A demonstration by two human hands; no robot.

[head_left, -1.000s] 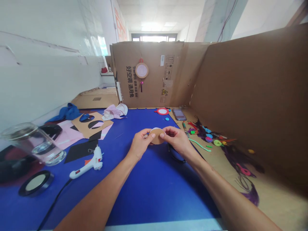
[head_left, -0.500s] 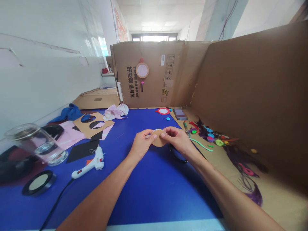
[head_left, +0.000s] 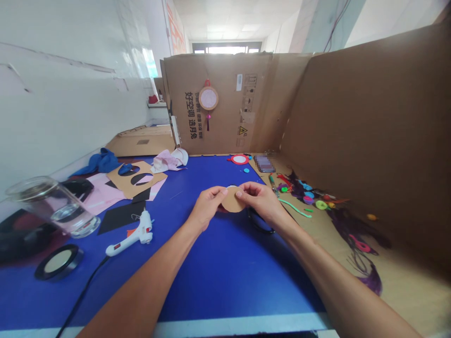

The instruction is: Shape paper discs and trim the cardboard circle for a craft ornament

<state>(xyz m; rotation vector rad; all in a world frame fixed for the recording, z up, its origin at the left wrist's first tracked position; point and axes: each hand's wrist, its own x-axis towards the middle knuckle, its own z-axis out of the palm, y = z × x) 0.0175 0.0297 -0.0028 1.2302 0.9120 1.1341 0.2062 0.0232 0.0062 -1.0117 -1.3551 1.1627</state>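
Disc: round cardboard disc (head_left: 230, 201), held just above the blue worktop (head_left: 218, 277), centre.
Left hand: left hand (head_left: 206, 207) closed, thumb and fingertips pinching the disc's left edge.
Right hand: right hand (head_left: 263, 203) closed, pinching the right edge.
Below right hand: black scissors (head_left: 260, 226) on the worktop.
Farther left: glue gun (head_left: 132, 236), glass jar (head_left: 52, 206), tape roll (head_left: 58, 262).

- I read bold black Chinese characters (head_left: 192, 115) in vertical columns on the upright cardboard box panel (head_left: 225, 136). The left column says 好空调; I cannot read the right one with certainty.
- A yellow warning-triangle sticker (head_left: 242, 130) sits on the same panel.
- Handling pictograms (head_left: 249, 80) are printed near its top.
- Beside them, a white label (head_left: 239, 82) is too small for me to read.
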